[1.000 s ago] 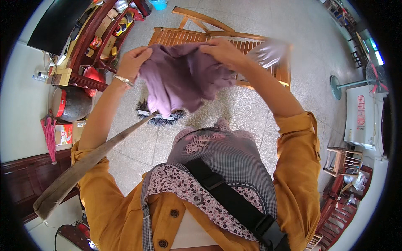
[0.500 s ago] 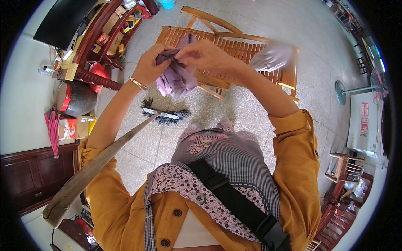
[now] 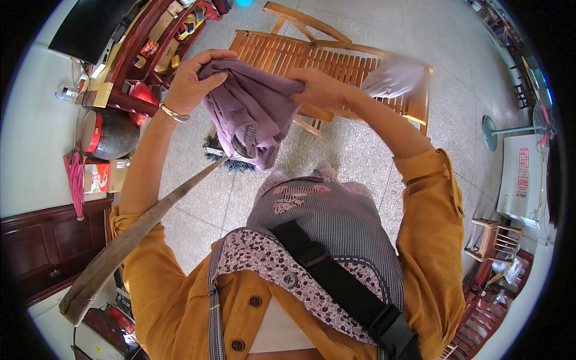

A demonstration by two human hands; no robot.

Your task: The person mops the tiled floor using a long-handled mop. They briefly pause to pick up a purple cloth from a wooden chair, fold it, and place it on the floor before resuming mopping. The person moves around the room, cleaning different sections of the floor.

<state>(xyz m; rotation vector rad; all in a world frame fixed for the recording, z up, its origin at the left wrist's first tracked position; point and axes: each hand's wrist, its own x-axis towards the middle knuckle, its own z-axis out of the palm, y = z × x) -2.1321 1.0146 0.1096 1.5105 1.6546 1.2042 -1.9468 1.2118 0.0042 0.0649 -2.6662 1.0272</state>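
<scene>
I hold a purple cloth garment (image 3: 252,114) up in front of me with both hands. My left hand (image 3: 193,81), with a bangle on its wrist, grips its upper left edge. My right hand (image 3: 321,87) pinches its upper right part. The cloth hangs down in folds between them, above the floor. A broom with a long wooden handle (image 3: 144,231) leans against my left arm, its dark bristle head (image 3: 225,157) resting on the tiled floor behind the cloth.
A slatted wooden recliner (image 3: 336,66) stands ahead, with a pale cloth (image 3: 396,78) on its right end. A wooden shelf unit (image 3: 141,54) with small items is at the left, a dark round pot (image 3: 108,133) beside it. A standing fan (image 3: 510,129) is at right.
The cloth was spread wide, then bunched tight between my hands, and now hangs longer again. My hands have moved slightly apart.
</scene>
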